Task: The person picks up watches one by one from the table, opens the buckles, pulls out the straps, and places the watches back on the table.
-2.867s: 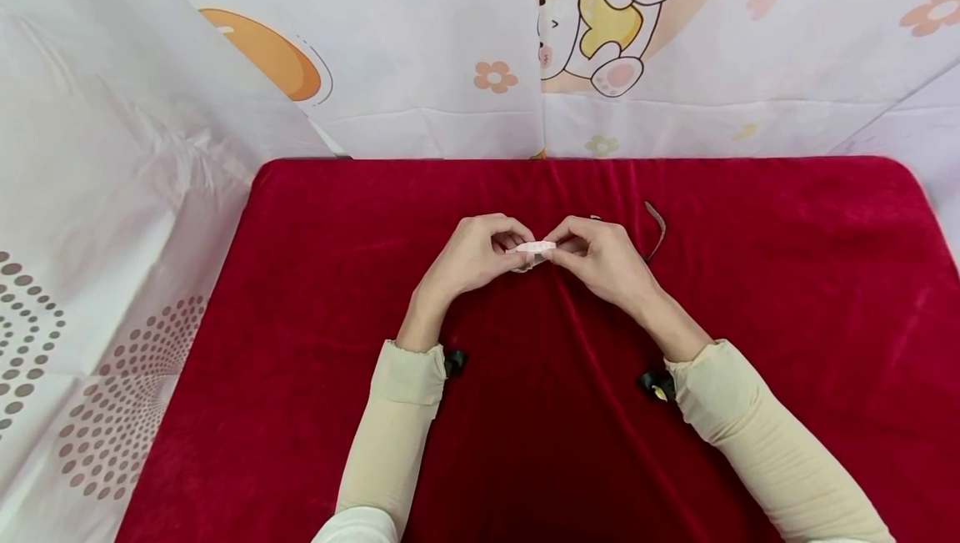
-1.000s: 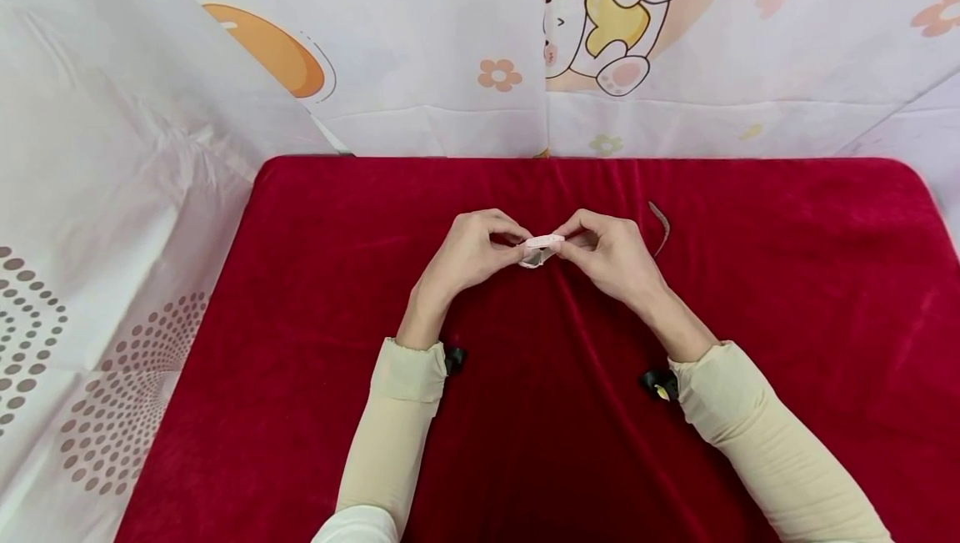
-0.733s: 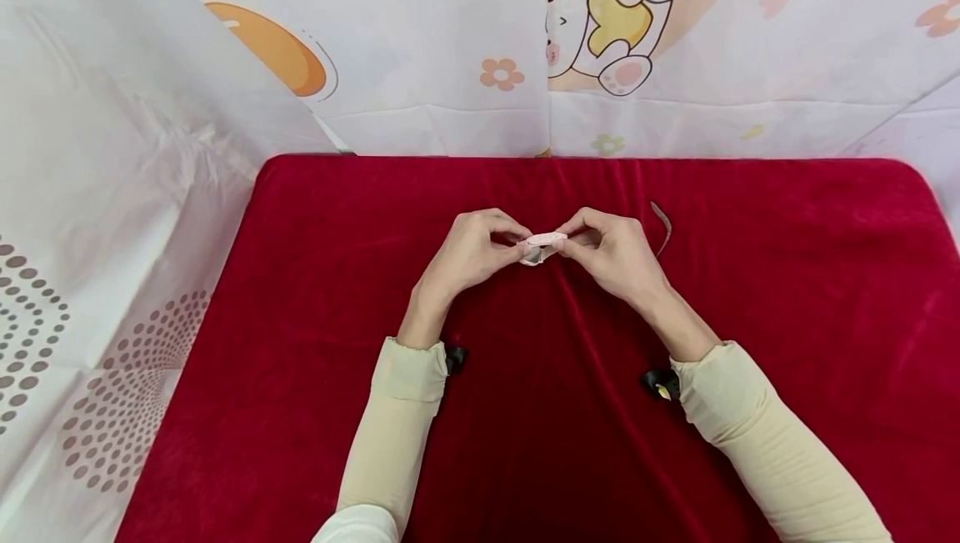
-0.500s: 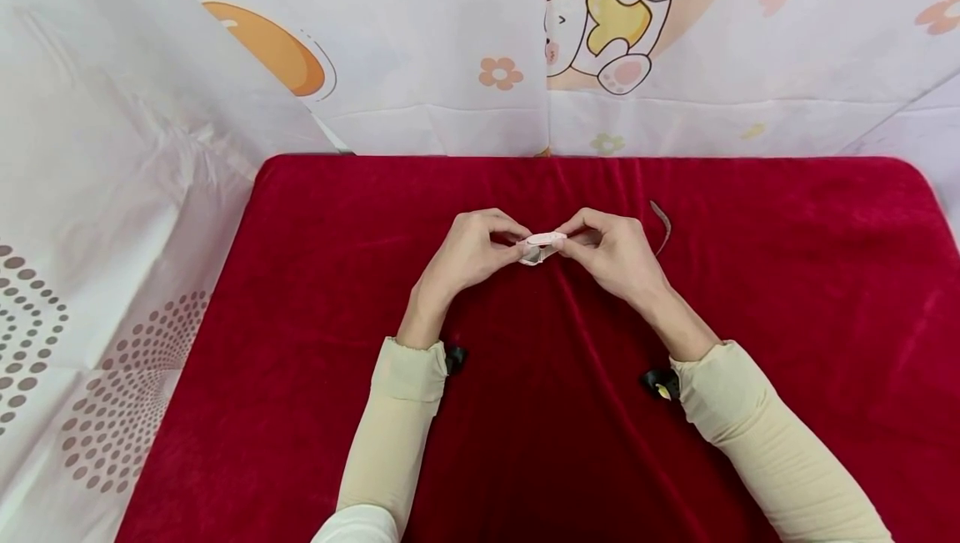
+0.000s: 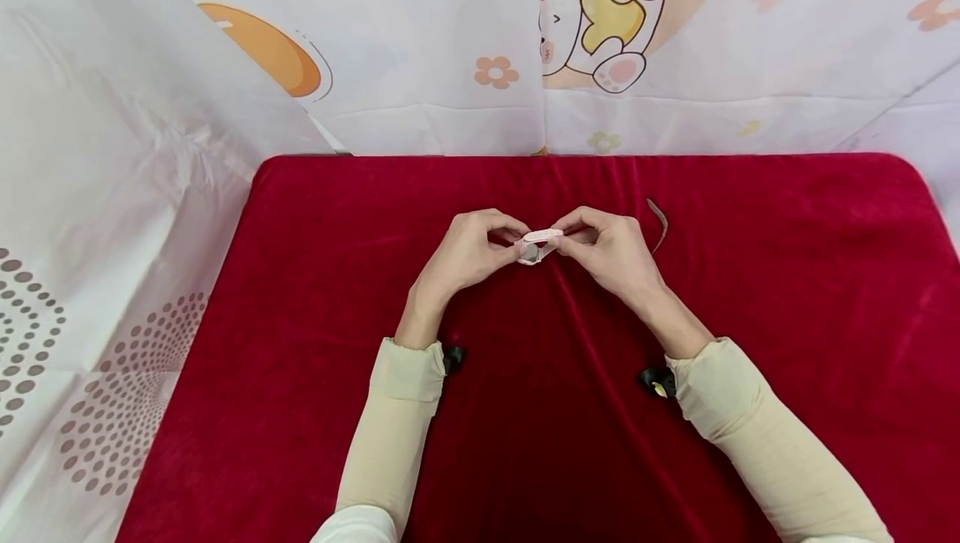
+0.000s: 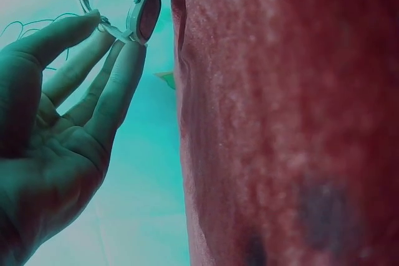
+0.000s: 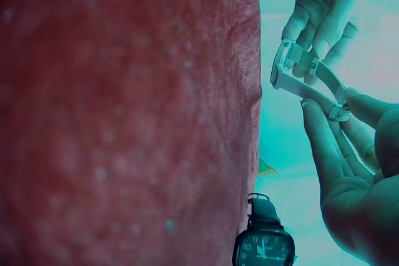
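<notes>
A pale pink-white wristwatch (image 5: 543, 235) is held in the air between both hands near the middle of the table. My left hand (image 5: 476, 251) pinches it from the left with thumb and fingertips. From the other side, my right hand (image 5: 611, 247) pinches the strap near its clasp (image 7: 339, 113). The strap forms a loop. In the left wrist view the round case (image 6: 148, 14) shows side-on, its dial tilted away. A second watch (image 7: 265, 247), dark with a squarish face, appears low in the right wrist view.
A red velvet cloth (image 5: 300, 293) covers the table. Beyond the right hand lies a thin dark curved strap (image 5: 658, 224), partly hidden by that hand. Printed white curtains (image 5: 420, 42) stand behind and at the left. Black devices (image 5: 453, 359) sit at both wrists.
Since the oldest frame, the watch has turned so that its looped strap shows more, and the right hand has shifted slightly. In the last half second the hands stay nearly still.
</notes>
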Demonstrator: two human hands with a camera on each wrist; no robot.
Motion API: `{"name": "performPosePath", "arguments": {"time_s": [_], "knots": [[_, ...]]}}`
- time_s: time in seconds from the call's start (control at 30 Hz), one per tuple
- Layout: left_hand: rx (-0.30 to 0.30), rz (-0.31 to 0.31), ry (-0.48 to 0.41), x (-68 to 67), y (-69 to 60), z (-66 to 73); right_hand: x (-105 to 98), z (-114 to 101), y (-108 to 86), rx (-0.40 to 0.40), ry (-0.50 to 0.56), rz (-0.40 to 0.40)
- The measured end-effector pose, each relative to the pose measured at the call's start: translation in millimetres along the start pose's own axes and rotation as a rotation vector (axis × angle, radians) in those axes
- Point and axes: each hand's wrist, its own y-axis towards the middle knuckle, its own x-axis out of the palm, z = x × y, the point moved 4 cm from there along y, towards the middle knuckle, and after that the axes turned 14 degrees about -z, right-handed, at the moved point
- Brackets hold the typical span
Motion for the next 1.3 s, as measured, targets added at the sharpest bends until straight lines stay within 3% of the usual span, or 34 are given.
{"name": "performPosePath", "arguments": {"time_s": [0.53,0.9,1.3], "knots": [[0.015,0.031,0.01,-1.7,-1.3,-0.7,2.5,0.4,1.9,-0.005,-0.044,-0.008],[-0.016,0.045,0.064,-3.7,-1.2,0.5,2.1,-0.1,3.2,0.003,-0.06,-0.012],[0.019,0.047,0.097,-3.0,1.1,3.5,2.1,0.8,3.8,0.002,-0.052,-0.003]]}}
